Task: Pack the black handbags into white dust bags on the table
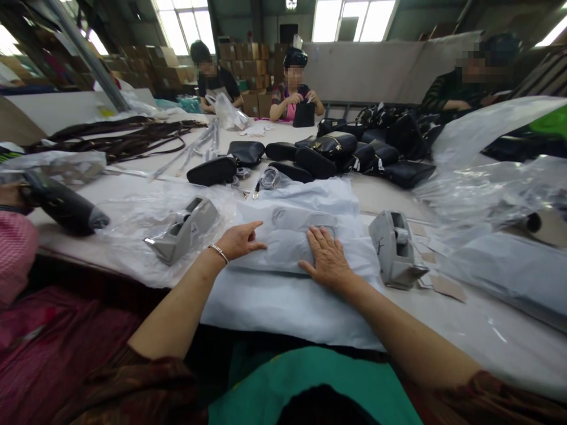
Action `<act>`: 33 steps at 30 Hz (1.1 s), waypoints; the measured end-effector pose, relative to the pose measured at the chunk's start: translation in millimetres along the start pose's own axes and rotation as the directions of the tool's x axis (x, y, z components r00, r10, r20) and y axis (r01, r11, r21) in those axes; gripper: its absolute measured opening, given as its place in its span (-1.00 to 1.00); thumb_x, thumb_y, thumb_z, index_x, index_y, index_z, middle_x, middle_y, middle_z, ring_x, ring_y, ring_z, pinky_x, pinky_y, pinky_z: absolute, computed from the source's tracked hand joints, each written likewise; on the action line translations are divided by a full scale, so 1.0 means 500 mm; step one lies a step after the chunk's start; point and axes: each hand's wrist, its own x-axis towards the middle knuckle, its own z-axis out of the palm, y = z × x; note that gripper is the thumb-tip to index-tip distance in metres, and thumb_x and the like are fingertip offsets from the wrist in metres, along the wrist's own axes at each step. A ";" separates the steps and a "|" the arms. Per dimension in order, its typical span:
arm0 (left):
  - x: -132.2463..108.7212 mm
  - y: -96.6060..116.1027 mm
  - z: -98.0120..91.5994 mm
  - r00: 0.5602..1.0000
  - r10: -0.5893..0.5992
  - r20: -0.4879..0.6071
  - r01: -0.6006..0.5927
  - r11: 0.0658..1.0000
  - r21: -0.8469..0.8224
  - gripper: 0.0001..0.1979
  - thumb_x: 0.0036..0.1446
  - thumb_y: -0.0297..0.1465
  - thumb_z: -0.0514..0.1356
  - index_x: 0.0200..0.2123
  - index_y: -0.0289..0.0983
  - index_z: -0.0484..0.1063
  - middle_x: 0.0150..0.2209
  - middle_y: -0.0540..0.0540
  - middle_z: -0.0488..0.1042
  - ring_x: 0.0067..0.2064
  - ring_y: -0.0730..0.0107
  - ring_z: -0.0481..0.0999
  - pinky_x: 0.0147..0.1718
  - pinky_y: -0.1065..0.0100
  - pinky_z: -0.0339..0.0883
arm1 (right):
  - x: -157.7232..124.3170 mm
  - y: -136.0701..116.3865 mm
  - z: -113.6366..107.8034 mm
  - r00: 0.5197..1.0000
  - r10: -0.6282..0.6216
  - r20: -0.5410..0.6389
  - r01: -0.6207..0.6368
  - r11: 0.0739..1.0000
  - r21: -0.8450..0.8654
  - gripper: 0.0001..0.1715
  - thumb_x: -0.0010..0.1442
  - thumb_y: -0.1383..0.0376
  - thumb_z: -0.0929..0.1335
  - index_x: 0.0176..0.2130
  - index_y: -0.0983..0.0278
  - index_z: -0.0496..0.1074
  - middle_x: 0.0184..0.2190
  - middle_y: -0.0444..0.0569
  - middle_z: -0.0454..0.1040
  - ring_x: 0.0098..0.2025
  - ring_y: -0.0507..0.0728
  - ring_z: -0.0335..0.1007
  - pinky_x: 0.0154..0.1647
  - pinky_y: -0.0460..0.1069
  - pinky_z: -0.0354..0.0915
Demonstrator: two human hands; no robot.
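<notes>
A white sheet [292,304] of thin tissue-like wrapping lies in front of me, folded over a flat, soft-looking bundle [287,248]. What is inside cannot be made out; a greyish shape with a curled line shows faintly through the upper layer. My right hand [328,257] rests flat on the bundle's right part, fingers stretched out. At its left end is my left hand [241,241], a bracelet on the wrist. Its thumb and fingers are apart with nothing between them. Grey tape dispensers stand on either side, one at left [183,230] and one at right [396,251].
Black bags [328,150] are heaped behind the sheet, with a coiled strap [269,178] before them. Dark straps [119,136] lie at left, clear plastic [496,159] at right. Co-workers sit across the table; another person's hand [13,195] at left holds a black bag [66,203].
</notes>
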 end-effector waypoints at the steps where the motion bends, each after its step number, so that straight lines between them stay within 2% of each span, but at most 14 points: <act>1: 0.000 -0.009 -0.005 1.000 -0.007 0.001 0.007 1.000 -0.024 -0.44 0.19 -0.02 0.26 0.11 -0.27 0.49 -0.38 -0.03 0.56 -0.36 0.32 0.54 -0.30 0.33 0.39 | 0.002 -0.001 -0.001 1.000 -0.003 -0.005 0.003 1.000 -0.001 -0.01 0.27 -0.04 0.32 0.47 0.30 -0.02 0.49 0.18 -0.09 0.49 0.48 -0.25 0.34 0.48 -0.07; 3: 0.004 -0.020 -0.014 0.999 0.012 -0.048 -0.014 0.998 -0.058 -0.69 0.26 -0.13 0.22 -0.19 -0.24 0.59 -0.44 -0.01 0.52 -0.39 0.38 0.48 -0.33 0.37 0.35 | 0.004 -0.002 -0.002 1.000 -0.003 -0.013 0.003 1.000 -0.006 -0.03 0.27 -0.03 0.32 0.47 0.29 -0.01 0.49 0.18 -0.07 0.49 0.48 -0.23 0.33 0.48 -0.06; 6: 0.012 -0.024 -0.020 0.985 0.029 -0.171 -0.040 0.997 -0.062 -0.74 0.26 -0.23 0.22 -0.41 -0.24 0.53 -0.40 -0.06 0.50 -0.33 0.36 0.47 -0.26 0.34 0.36 | 0.004 -0.004 -0.003 1.000 0.002 -0.001 -0.002 1.000 -0.018 -0.04 0.27 -0.03 0.31 0.46 0.29 0.01 0.49 0.18 -0.06 0.48 0.49 -0.21 0.33 0.48 -0.05; 8: 0.015 -0.022 -0.022 0.973 0.009 -0.229 -0.017 0.999 -0.032 -0.78 0.25 -0.26 0.22 -0.38 -0.25 0.52 -0.35 -0.09 0.50 -0.29 0.32 0.48 -0.22 0.30 0.39 | 0.004 -0.004 -0.003 1.000 -0.002 0.000 0.002 1.000 -0.022 -0.05 0.27 -0.02 0.31 0.46 0.29 0.01 0.49 0.17 -0.06 0.48 0.48 -0.21 0.33 0.48 -0.04; 11: 0.014 -0.003 -0.032 0.951 -0.075 -0.300 0.115 0.986 0.118 -0.79 0.27 -0.29 0.18 -0.37 -0.24 0.52 -0.31 -0.15 0.48 -0.25 0.22 0.50 -0.20 0.22 0.41 | 0.004 -0.004 -0.003 1.000 -0.011 -0.015 0.011 1.000 -0.020 -0.04 0.27 -0.02 0.32 0.46 0.29 0.00 0.49 0.18 -0.06 0.48 0.48 -0.20 0.34 0.47 -0.04; 14: 0.013 0.052 -0.041 0.908 -0.092 -0.409 0.210 0.943 0.256 -0.78 0.29 -0.32 0.14 -0.31 -0.25 0.55 -0.26 -0.22 0.48 -0.13 0.04 0.51 -0.09 0.05 0.40 | 0.005 -0.004 -0.005 1.000 0.002 -0.003 -0.002 1.000 -0.007 -0.02 0.26 -0.02 0.33 0.47 0.28 0.00 0.49 0.18 -0.08 0.49 0.48 -0.22 0.35 0.47 -0.07; 16: 0.014 0.106 -0.034 0.892 -0.016 -0.451 0.129 0.967 0.220 -0.76 0.33 -0.32 0.10 -0.16 -0.25 0.56 -0.16 -0.25 0.50 -0.01 0.00 0.50 0.04 -0.01 0.37 | 0.007 -0.006 -0.008 1.000 0.012 0.019 -0.012 1.000 0.007 0.00 0.25 -0.04 0.34 0.47 0.27 -0.01 0.50 0.16 -0.10 0.49 0.47 -0.24 0.36 0.46 -0.09; 17: 0.015 0.133 -0.022 0.898 0.048 -0.438 0.030 0.985 0.170 -0.73 0.35 -0.30 0.07 -0.07 -0.23 0.54 -0.09 -0.25 0.51 0.06 0.02 0.48 0.09 0.01 0.36 | 0.009 -0.006 -0.010 0.999 0.015 0.029 -0.015 1.000 0.015 0.01 0.25 -0.05 0.34 0.47 0.26 -0.01 0.50 0.15 -0.10 0.50 0.47 -0.25 0.37 0.46 -0.09; 19: 0.021 0.181 0.014 0.919 0.228 -0.323 -0.212 0.974 0.084 -0.67 0.38 -0.27 0.05 0.09 -0.20 0.48 0.06 -0.22 0.51 0.20 0.08 0.42 0.19 0.05 0.32 | 0.011 -0.007 -0.014 0.999 0.022 0.036 -0.023 0.999 0.028 0.01 0.26 -0.08 0.32 0.48 0.25 -0.02 0.50 0.13 -0.11 0.50 0.45 -0.26 0.37 0.45 -0.09; 21: 0.032 0.211 0.059 0.915 0.358 -0.183 -0.352 0.934 0.068 -0.58 0.37 -0.22 0.07 0.22 -0.20 0.40 0.22 -0.21 0.44 0.31 0.02 0.32 0.27 -0.02 0.24 | 0.011 -0.008 -0.018 0.999 0.033 0.034 -0.034 0.999 0.035 -0.01 0.27 -0.09 0.30 0.48 0.26 -0.02 0.50 0.13 -0.11 0.51 0.44 -0.26 0.38 0.44 -0.09; 23: 0.044 0.220 0.099 0.921 0.378 -0.094 -0.368 0.923 0.114 -0.47 0.35 -0.17 0.11 0.32 -0.21 0.30 0.33 -0.23 0.33 0.38 -0.12 0.22 0.31 -0.16 0.13 | 0.009 -0.005 -0.017 0.999 0.046 0.029 -0.047 0.998 0.039 -0.01 0.29 -0.09 0.28 0.48 0.29 -0.03 0.50 0.14 -0.12 0.51 0.41 -0.28 0.40 0.42 -0.10; 26: 0.055 0.211 0.127 0.936 0.347 -0.056 -0.334 0.927 0.170 -0.40 0.33 -0.16 0.12 0.37 -0.20 0.23 0.38 -0.23 0.24 0.42 -0.18 0.13 0.33 -0.23 0.02 | 0.001 0.009 -0.009 0.998 0.061 0.014 -0.061 0.996 0.065 0.05 0.27 -0.13 0.30 0.48 0.33 -0.05 0.51 0.17 -0.15 0.52 0.40 -0.31 0.41 0.40 -0.09; 30: 0.056 0.200 0.126 0.934 0.352 -0.060 -0.336 0.923 0.186 -0.41 0.33 -0.16 0.12 0.37 -0.17 0.23 0.39 -0.20 0.22 0.43 -0.16 0.13 0.33 -0.22 0.00 | -0.015 0.052 0.008 0.995 0.099 -0.015 -0.096 0.984 0.148 0.11 0.28 -0.13 0.31 0.47 0.48 -0.08 0.50 0.32 -0.19 0.52 0.40 -0.29 0.42 0.32 -0.01; 33: 0.054 0.202 0.121 0.936 0.349 -0.054 -0.332 0.922 0.201 -0.41 0.33 -0.16 0.12 0.37 -0.15 0.23 0.39 -0.18 0.22 0.42 -0.15 0.14 0.33 -0.21 0.02 | -0.025 0.091 0.002 0.977 0.206 0.054 -0.213 0.960 0.183 -0.01 0.36 -0.07 0.25 0.43 0.57 -0.01 0.45 0.42 -0.06 0.49 0.36 -0.11 0.41 0.22 0.05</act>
